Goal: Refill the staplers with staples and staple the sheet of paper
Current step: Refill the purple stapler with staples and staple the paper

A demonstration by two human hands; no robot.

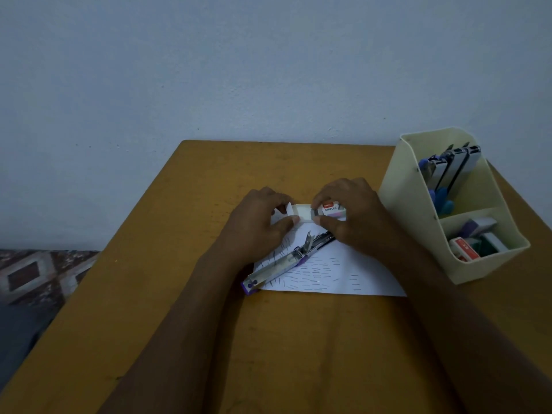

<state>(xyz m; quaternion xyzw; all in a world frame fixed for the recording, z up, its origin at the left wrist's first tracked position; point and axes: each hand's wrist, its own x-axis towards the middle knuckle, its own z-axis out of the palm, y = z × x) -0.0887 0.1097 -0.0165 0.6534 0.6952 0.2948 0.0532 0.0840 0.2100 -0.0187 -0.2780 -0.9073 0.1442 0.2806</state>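
Note:
A small white staples box [330,211] is held above the paper, its inner tray [301,215] slid out to the left. My left hand [260,222] pinches the tray end and my right hand [352,213] grips the box sleeve. Below them a purple and metal stapler [280,265] lies open on the white sheet of paper [334,276], which carries many staples in rows. The paper rests on the brown wooden table [209,234].
A cream plastic organiser [418,204] stands at the table's right. Its back compartment holds several staplers [448,171]; its front compartment holds staple boxes [475,240]. A wall runs behind the table, and patterned floor [35,273] shows at the left.

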